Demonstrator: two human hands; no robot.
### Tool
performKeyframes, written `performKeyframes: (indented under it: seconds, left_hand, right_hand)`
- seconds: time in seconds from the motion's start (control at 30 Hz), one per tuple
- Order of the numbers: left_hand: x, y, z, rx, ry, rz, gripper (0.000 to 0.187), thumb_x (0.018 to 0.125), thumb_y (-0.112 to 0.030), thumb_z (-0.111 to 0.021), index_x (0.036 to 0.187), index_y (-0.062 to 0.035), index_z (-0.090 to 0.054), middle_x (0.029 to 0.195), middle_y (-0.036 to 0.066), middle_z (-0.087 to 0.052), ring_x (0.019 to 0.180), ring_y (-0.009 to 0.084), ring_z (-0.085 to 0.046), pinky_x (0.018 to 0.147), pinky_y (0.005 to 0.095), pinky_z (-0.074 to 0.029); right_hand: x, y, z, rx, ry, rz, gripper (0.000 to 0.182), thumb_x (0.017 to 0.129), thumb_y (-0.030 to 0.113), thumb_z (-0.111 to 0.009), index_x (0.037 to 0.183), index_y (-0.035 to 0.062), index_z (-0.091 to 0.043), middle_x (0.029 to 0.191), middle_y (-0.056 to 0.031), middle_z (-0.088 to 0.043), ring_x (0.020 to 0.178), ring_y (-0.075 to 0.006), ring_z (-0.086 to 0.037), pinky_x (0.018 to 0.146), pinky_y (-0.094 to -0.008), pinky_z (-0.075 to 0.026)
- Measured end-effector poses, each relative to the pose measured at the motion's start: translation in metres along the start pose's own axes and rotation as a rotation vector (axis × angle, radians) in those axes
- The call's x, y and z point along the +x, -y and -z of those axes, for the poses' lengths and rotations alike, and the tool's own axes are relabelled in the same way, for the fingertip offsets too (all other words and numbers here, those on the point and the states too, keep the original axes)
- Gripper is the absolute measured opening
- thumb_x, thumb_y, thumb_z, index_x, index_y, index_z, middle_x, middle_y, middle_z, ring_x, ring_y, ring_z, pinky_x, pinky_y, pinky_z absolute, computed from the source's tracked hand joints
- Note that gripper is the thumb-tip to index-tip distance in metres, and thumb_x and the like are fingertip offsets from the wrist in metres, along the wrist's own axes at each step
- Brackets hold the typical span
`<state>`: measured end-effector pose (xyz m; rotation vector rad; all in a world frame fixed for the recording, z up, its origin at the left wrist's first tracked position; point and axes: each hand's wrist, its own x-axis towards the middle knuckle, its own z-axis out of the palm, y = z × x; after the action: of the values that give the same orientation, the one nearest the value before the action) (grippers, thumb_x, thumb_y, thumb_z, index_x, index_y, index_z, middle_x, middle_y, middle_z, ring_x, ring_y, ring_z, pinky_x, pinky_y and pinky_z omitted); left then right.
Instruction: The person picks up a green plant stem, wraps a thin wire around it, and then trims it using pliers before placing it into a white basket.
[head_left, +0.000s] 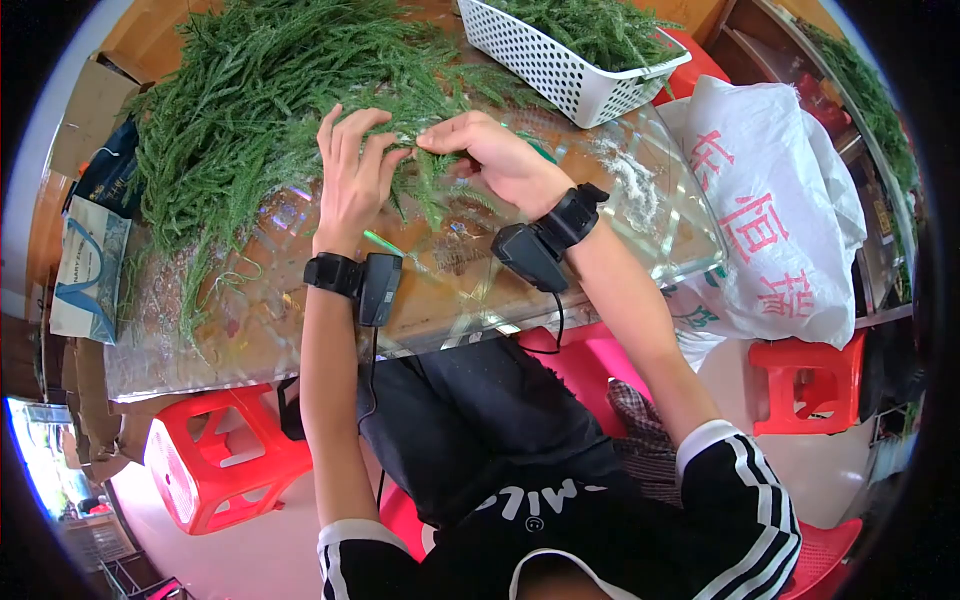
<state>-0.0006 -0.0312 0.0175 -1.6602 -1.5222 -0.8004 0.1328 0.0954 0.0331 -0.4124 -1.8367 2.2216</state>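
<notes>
both hands pinch one green sprig: left grip curled shut, right grip closed just beside; green pile beyond on tabletop.

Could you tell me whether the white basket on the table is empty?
No, the white basket holds green sprigs like the large pile spread on the glass table.

looks like a small home workshop: glass table heaped with green sprigs, white basket of more, red plastic stools, cardboard and bags around.
</notes>
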Motion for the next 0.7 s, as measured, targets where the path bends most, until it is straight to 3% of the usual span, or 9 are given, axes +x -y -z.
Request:
performKeyframes:
  seconds: [0.1,0.27,0.7]
  left_hand:
    - [0.001,-0.003,0.001,0.029,0.035,0.002,0.021,0.068,-0.010,-0.070,0.084,-0.0058,-0.056,0.105,0.005,-0.051,0.103,0.0231,-0.049,0.098,0.0492,-0.030]
    - [0.003,-0.003,0.002,0.091,0.034,-0.036,0.023,0.067,-0.010,-0.071,0.086,-0.0070,-0.058,0.107,0.004,-0.051,0.103,0.0219,-0.050,0.098,0.0506,-0.030]
    - [0.007,-0.008,0.013,0.130,-0.099,-0.181,0.026,0.065,-0.013,-0.073,0.089,-0.0142,-0.064,0.108,-0.002,-0.057,0.096,0.0158,-0.054,0.096,0.0512,-0.032]
  right_hand:
    - [-0.001,-0.003,0.001,0.128,-0.027,-0.009,0.006,0.079,0.008,-0.061,0.081,0.0045,-0.065,0.083,0.0031,-0.062,0.067,-0.0028,-0.048,0.053,-0.0180,-0.032]
    - [0.005,-0.009,0.006,0.043,-0.042,0.072,0.005,0.079,0.008,-0.061,0.080,0.0054,-0.064,0.084,0.0025,-0.062,0.066,-0.0022,-0.048,0.052,-0.0184,-0.031]
    - [0.001,-0.005,0.016,0.249,0.136,-0.057,0.003,0.081,0.006,-0.061,0.081,0.0031,-0.062,0.084,0.0022,-0.061,0.057,-0.0005,-0.041,0.043,-0.0164,-0.026]
